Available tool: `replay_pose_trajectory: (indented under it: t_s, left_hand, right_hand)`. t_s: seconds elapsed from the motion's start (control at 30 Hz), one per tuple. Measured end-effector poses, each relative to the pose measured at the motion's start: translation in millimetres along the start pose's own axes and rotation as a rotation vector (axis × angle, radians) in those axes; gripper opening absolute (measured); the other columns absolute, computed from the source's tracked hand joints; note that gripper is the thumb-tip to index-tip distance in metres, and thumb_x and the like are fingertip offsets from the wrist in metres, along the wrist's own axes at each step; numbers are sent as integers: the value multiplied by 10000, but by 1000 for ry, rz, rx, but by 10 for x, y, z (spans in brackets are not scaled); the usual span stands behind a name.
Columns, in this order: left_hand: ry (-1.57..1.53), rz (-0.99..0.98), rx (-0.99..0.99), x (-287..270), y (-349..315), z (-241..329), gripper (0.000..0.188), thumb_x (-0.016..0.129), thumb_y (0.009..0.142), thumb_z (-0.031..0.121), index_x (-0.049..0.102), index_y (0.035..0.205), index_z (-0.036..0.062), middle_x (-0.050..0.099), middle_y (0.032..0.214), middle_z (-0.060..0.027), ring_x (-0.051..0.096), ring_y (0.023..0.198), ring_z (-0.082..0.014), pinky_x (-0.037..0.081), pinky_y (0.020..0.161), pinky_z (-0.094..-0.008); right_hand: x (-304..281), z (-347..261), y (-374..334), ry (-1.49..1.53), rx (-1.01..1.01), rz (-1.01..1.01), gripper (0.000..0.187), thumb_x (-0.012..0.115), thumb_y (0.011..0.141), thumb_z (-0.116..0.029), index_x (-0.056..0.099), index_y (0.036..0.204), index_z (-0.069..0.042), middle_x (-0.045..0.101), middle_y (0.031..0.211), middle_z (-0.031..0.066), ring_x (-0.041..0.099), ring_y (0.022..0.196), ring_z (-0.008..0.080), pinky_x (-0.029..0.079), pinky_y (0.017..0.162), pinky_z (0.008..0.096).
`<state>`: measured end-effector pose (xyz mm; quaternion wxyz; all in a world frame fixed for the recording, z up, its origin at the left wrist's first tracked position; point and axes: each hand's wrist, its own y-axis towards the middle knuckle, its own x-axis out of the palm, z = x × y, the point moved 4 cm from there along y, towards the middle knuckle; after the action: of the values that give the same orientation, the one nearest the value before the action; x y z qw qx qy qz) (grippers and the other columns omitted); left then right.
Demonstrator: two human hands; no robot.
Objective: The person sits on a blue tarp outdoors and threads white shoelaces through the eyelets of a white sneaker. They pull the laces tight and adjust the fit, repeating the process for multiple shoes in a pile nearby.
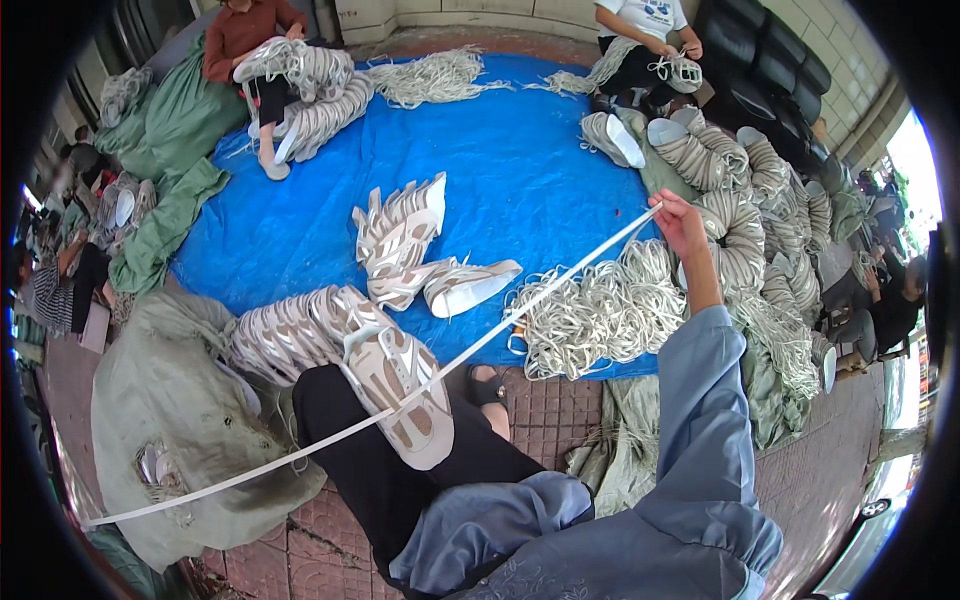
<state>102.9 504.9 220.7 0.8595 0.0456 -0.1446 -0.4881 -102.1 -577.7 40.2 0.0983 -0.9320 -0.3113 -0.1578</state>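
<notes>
A long white shoelace is pulled straight across the view, from the lower left up to the right. Its upper end is pinched in my right hand, raised over the blue sheet with the arm stretched out. My left hand is out of view, beyond where the lace runs off at the lower left. On my lap lies a beige and white shoe upper, its toe toward me, with the lace crossing over it. A row of nested uppers joins it on the left.
A pile of loose laces and a short stack of uppers lie on the blue sheet. A grey-green sack stands at my left. Bundled uppers are heaped at right. Two people sit across the sheet, handling uppers.
</notes>
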Motion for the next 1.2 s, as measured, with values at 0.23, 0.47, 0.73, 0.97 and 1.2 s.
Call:
replay_pose_trajectory:
  t_s: [0.23,0.47,0.73,0.97,1.2]
  left_hand:
    - [38,-146,-76,1057,-571,-435,531,440,908,132,207,1339,-71,367,1334,-163,345,1242,-223,257,1056,-332]
    - [70,-330,-106,1942,-1080,-596,519,446,907,142,230,1331,-68,393,1306,-157,369,1214,-215,268,1043,-327]
    - [72,-558,-131,2822,-1762,-609,507,452,906,152,255,1321,-64,424,1273,-150,397,1183,-207,281,1028,-320]
    - [79,-704,-145,3236,-2181,-544,497,458,905,161,278,1312,-61,451,1245,-144,421,1155,-200,293,1015,-315]
    - [103,-699,-116,3099,-2151,-484,487,464,905,171,301,1303,-58,477,1217,-138,445,1128,-193,304,1001,-309]
  right_hand:
    - [253,-1510,243,-45,-325,70,448,600,757,-56,481,1164,87,601,1036,143,597,949,238,425,876,327]
    - [1041,-2920,-13,-364,-672,38,485,632,715,-33,506,1171,78,574,1124,163,583,994,211,428,854,291]
    - [2287,-3890,-735,-782,-1414,-59,294,709,607,-76,658,895,-45,613,773,25,586,664,105,460,632,237]
    - [2796,-4635,-1497,-786,-1385,-52,381,645,700,-58,591,1068,25,617,946,55,591,843,122,462,800,257]
    - [3154,-4837,-2160,-477,-1534,-204,173,629,652,6,663,817,42,607,695,54,565,637,124,467,634,254]
